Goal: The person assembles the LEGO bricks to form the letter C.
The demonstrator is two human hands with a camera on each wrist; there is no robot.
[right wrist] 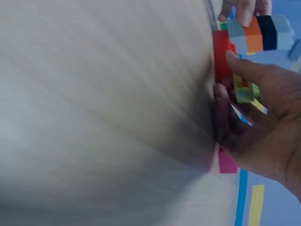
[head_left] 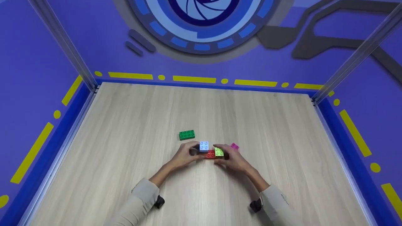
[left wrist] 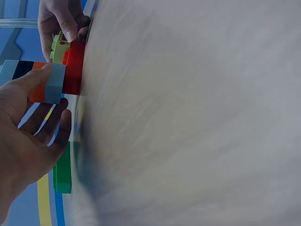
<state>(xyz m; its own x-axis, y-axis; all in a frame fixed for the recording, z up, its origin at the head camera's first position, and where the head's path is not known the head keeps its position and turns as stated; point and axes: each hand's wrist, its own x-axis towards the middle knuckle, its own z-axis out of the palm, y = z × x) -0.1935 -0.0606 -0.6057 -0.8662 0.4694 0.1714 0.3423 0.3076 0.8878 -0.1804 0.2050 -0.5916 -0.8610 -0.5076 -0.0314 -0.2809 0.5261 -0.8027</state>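
A red brick (head_left: 209, 154) lies on the wooden table, a lime-green brick (head_left: 219, 152) sitting on its right end. At its left end rises a brick stack (head_left: 204, 146); the left wrist view shows its light blue, orange (left wrist: 39, 91), black and light blue layers. My left hand (head_left: 185, 156) grips the stack between thumb and fingers. From the other side, my right hand (head_left: 235, 159) holds the red brick's right end around the lime-green brick, with the thumb on the near side. Part of the red brick is hidden by the right fingers in the right wrist view.
A green eight-stud brick (head_left: 187, 135) lies beyond my left hand. Just behind my right hand is a small pink brick (head_left: 235, 146), partly covered in the head view. Blue panels (head_left: 220, 70) with yellow markings stand around the table.
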